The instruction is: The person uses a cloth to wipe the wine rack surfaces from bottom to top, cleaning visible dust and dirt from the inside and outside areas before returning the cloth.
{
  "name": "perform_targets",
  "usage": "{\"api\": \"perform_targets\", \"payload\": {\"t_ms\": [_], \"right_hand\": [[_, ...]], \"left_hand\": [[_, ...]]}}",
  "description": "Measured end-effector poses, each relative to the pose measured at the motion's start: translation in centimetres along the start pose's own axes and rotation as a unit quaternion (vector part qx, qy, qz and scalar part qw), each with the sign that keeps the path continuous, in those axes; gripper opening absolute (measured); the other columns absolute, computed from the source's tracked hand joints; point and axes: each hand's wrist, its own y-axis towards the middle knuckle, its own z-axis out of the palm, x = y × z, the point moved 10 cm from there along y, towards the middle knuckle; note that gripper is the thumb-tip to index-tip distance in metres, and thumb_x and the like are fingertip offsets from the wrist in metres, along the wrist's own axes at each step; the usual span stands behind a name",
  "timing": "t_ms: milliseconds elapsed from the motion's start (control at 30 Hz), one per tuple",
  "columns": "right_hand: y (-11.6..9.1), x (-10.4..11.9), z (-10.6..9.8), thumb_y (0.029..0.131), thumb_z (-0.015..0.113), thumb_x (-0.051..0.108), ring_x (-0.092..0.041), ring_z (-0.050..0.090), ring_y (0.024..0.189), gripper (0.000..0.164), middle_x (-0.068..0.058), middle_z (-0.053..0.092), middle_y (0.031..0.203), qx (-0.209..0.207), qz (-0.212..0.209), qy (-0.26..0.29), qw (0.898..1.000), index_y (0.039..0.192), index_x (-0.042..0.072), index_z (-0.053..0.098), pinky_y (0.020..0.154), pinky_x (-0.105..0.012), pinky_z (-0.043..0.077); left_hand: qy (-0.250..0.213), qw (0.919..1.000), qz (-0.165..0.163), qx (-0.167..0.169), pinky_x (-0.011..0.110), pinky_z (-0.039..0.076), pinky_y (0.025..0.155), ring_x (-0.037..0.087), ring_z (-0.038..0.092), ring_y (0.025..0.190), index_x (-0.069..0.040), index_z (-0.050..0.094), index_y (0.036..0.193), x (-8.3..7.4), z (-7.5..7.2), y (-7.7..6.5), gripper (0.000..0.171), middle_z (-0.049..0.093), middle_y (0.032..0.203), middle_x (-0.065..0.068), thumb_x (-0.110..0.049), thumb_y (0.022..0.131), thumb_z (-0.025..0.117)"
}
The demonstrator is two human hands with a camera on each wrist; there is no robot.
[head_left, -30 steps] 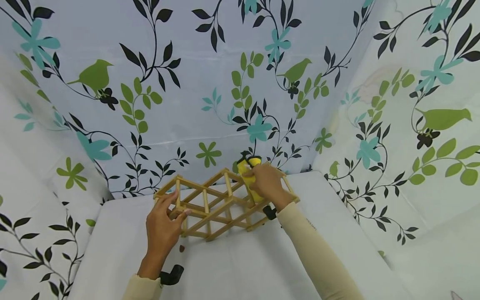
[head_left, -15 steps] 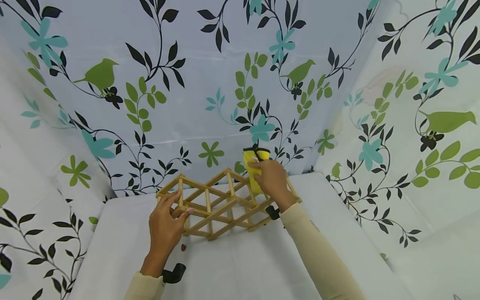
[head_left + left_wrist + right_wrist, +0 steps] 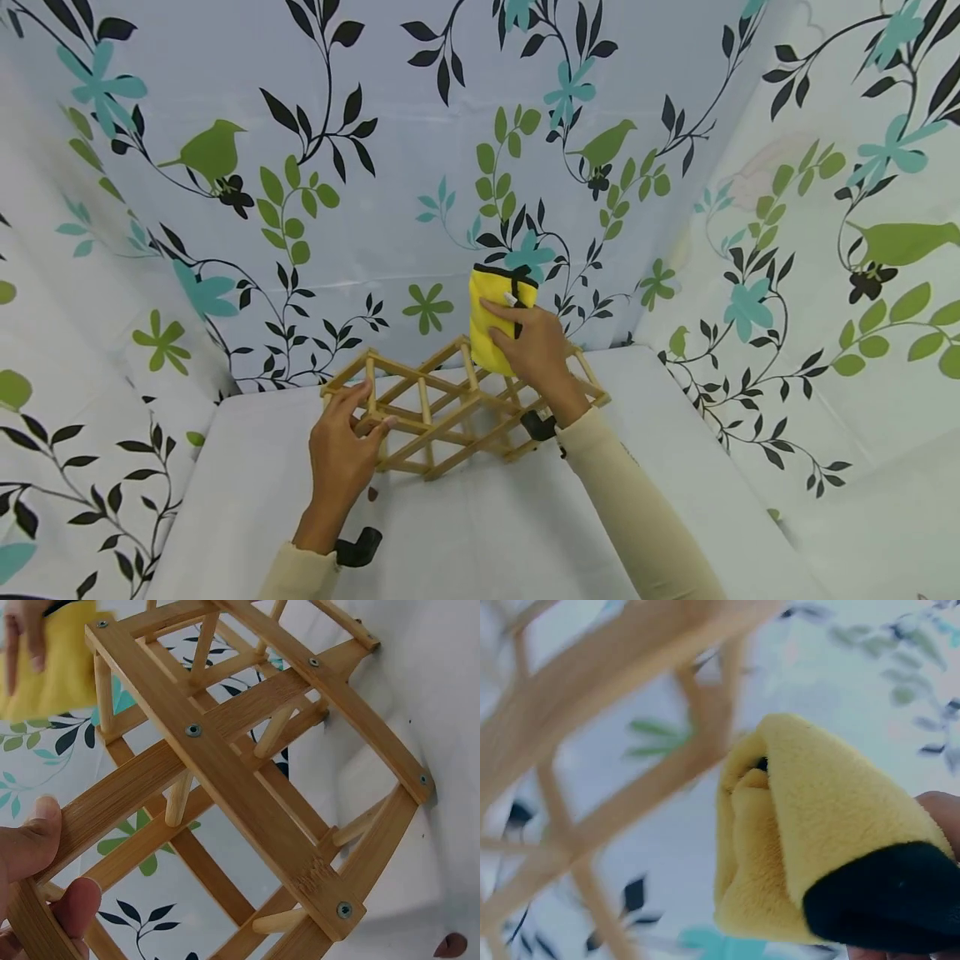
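Observation:
A folding wooden lattice rack (image 3: 431,417) with round dowels and metal rivets stands on the white surface. My left hand (image 3: 341,446) grips its left end, thumb and fingers around a slat (image 3: 97,817) in the left wrist view. Above the rack's right half, my right hand (image 3: 540,350) holds a folded yellow cloth (image 3: 491,321) with black edging and a small white tag. The right wrist view shows the cloth (image 3: 817,817) as a thick, fuzzy fold with a black corner, beside the blurred rack; only a bit of the hand shows behind it.
A white-covered table (image 3: 480,533) lies under the rack. Behind it hangs a sheet (image 3: 420,208) printed with leaves, birds and flowers, and similar sheets flank both sides. A small brown spot (image 3: 372,493) shows on the table near the left wrist.
My right hand has lifted the yellow cloth up from within the rack's right part, and its flat face now shows. The left hand keeps its grip on the rack's left end.

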Motion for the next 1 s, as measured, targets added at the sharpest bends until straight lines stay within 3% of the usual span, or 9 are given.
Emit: {"api": "perform_targets", "payload": {"t_ms": [67,167,300,367,533,600,733,900,1000], "right_hand": [[0.1,2.1,0.2,0.092,0.085,0.017,-0.024,0.074,0.088,0.045,-0.006,0.078,0.129,-0.005,-0.028,0.034,0.999,0.133,0.031,0.075,0.073,-0.034,0.059],[0.0,4.7,2.0,0.093,0.085,0.017,-0.026,0.071,0.080,0.046,-0.003,0.077,0.131,0.021,-0.050,0.059,0.997,0.135,0.030,0.074,0.070,-0.032,0.058],[-0.5,7.2,6.1,0.093,0.085,0.018,-0.020,0.064,0.075,0.048,-0.002,0.079,0.126,0.055,-0.066,0.028,0.996,0.137,0.031,0.072,0.062,-0.024,0.046],[-0.8,7.8,8.6,0.094,0.084,0.019,-0.015,0.065,0.077,0.049,-0.002,0.080,0.122,0.078,-0.065,0.008,0.995,0.139,0.032,0.071,0.061,-0.020,0.045],[-1.3,6.9,14.1,0.100,0.078,0.021,-0.010,0.048,0.059,0.046,0.000,0.079,0.124,0.150,-0.035,-0.046,0.987,0.142,0.036,0.066,0.049,-0.017,0.038],[-1.4,5.9,14.8,0.100,0.077,0.019,-0.008,0.041,0.056,0.043,0.001,0.079,0.126,0.159,-0.020,-0.093,0.983,0.139,0.034,0.069,0.046,-0.018,0.035],[-1.4,4.8,13.9,0.096,0.080,0.015,-0.010,0.031,0.050,0.038,0.000,0.083,0.103,0.142,-0.006,-0.147,0.979,0.131,0.030,0.076,0.043,-0.021,0.029],[-1.5,6.5,13.0,0.097,0.081,0.022,-0.010,0.051,0.058,0.044,-0.004,0.081,0.091,0.087,-0.064,-0.022,0.994,0.138,0.033,0.071,0.055,-0.018,0.042],[-1.4,6.8,13.8,0.098,0.080,0.022,-0.009,0.058,0.066,0.043,-0.005,0.082,0.112,0.105,-0.070,0.006,0.992,0.139,0.032,0.070,0.060,-0.017,0.046]], "left_hand": [[0.000,1.0000,0.002,-0.004,0.026,0.051,0.065,0.020,0.062,0.080,-0.005,0.068,0.141,-0.3,0.1,-0.1,0.070,0.070,0.137,0.012,-0.013,0.078,0.096],[-0.004,0.9999,0.003,-0.010,0.027,0.051,0.064,0.019,0.061,0.079,-0.006,0.069,0.141,-0.6,0.3,-0.2,0.069,0.071,0.135,0.011,-0.015,0.078,0.097],[-0.007,0.9998,0.001,-0.020,0.028,0.052,0.064,0.018,0.064,0.077,-0.007,0.070,0.140,-0.8,0.3,-0.4,0.069,0.073,0.130,0.010,-0.017,0.078,0.097],[-0.006,0.9997,-0.004,-0.024,0.028,0.052,0.065,0.018,0.064,0.076,-0.008,0.070,0.141,-0.8,0.3,-0.5,0.069,0.074,0.126,0.009,-0.017,0.078,0.097],[-0.010,0.9995,-0.016,-0.024,0.026,0.054,0.066,0.018,0.067,0.077,-0.008,0.069,0.142,-0.7,0.4,-0.7,0.069,0.074,0.125,0.009,-0.016,0.079,0.097],[-0.013,0.9995,-0.016,-0.022,0.028,0.056,0.067,0.019,0.068,0.078,-0.008,0.069,0.142,-0.8,0.5,-0.7,0.068,0.074,0.127,0.010,-0.016,0.079,0.096],[-0.012,0.9996,-0.015,-0.020,0.031,0.057,0.069,0.022,0.069,0.082,-0.009,0.070,0.141,-0.8,0.6,-0.8,0.068,0.074,0.128,0.010,-0.017,0.080,0.096],[-0.005,0.9996,-0.014,-0.022,0.031,0.057,0.069,0.021,0.069,0.082,-0.007,0.069,0.141,-0.6,0.4,-0.9,0.069,0.074,0.127,0.010,-0.017,0.078,0.097],[-0.003,0.9997,-0.012,-0.022,0.032,0.056,0.069,0.021,0.067,0.083,-0.007,0.069,0.142,-0.5,0.4,-0.7,0.069,0.074,0.130,0.009,-0.019,0.079,0.096]]}}
